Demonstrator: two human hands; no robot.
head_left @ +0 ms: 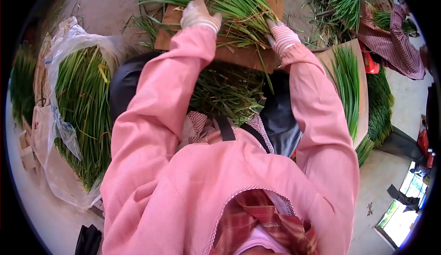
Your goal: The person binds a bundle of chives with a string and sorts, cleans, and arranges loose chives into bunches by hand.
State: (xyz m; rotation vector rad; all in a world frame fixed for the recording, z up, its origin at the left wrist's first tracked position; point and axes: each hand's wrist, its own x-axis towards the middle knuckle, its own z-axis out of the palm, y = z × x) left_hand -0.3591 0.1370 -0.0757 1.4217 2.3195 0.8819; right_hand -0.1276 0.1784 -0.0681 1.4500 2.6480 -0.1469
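Note:
A large bunch of long green leafy stems, looking like garlic chives, lies across a wooden board in front of me. My left hand, in a pale glove, rests against the leafy side of the bunch, its thumb apart from the fingers. At the stem end, my right hand, in a striped glove, is closed on the chives; its fingertips are partly hidden by the stems. Some dry yellowish leaves are tangled among the green ones. Loose trimmings fill the space below the board, between my legs.
To the left, a clear plastic bag wraps a big bundle of chives. More chives lie on a brown sheet at right. A co-worker's checkered sleeve shows at upper right, near another bunch.

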